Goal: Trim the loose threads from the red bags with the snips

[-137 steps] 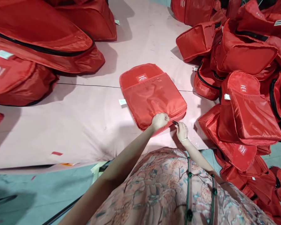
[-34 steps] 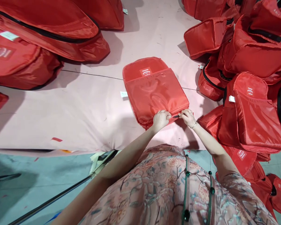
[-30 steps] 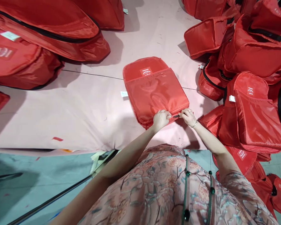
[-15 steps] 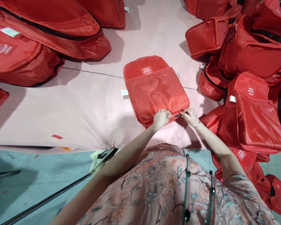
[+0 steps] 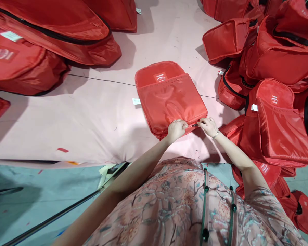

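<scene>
A flat red fabric bag (image 5: 170,99) with a pocket and a printed label lies on the pink-covered table in front of me. My left hand (image 5: 177,130) is closed on the bag's near edge, pinching the red cloth between thumb and fingers. Just to its right, my right hand (image 5: 207,126) is closed around small thread snips (image 5: 194,125), mostly hidden in the fingers. Their dark metal tip points left, against the same edge between the two hands. A white tag (image 5: 136,101) sticks out from the bag's left side.
Red bags (image 5: 279,65) are heaped along the right, some down by the floor. Larger red bags (image 5: 53,30) with black zips lie at the upper left. The pink table cover (image 5: 92,130) carries a red scrap (image 5: 63,150) and bits of thread. A metal bar (image 5: 53,217) runs below the table's front edge.
Almost nothing differs. My right hand and the snips have shifted very slightly up and left along the bag's near edge; the left hand keeps its place.
</scene>
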`<action>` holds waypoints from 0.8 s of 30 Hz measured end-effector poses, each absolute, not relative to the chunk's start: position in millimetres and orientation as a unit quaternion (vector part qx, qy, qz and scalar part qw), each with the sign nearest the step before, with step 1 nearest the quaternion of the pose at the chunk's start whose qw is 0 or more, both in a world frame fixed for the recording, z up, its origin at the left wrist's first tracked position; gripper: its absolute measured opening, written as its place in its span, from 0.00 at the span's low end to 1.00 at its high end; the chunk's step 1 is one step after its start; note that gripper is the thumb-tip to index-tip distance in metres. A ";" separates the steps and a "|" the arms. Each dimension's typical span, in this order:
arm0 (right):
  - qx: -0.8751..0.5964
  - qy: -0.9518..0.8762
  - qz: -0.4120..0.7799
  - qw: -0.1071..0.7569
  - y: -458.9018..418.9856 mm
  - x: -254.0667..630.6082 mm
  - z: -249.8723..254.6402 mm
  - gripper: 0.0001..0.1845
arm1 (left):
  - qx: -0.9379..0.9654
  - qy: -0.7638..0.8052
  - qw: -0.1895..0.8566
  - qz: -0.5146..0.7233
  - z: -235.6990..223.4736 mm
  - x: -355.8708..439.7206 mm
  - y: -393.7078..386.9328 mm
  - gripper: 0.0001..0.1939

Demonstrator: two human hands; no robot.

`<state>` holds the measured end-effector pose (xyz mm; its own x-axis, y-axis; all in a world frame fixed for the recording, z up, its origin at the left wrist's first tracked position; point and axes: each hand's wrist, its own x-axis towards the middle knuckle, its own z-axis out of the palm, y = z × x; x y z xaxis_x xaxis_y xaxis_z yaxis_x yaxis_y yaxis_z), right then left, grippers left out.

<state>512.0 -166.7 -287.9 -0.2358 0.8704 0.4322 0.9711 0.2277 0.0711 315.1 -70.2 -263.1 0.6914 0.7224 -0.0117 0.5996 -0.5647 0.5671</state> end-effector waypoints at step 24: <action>-0.756 -0.615 -0.144 0.172 -123.6 477.5 -273.9 0.23 | 0.885 0.345 0.263 0.171 -271.6 310.7 -74.5 0.11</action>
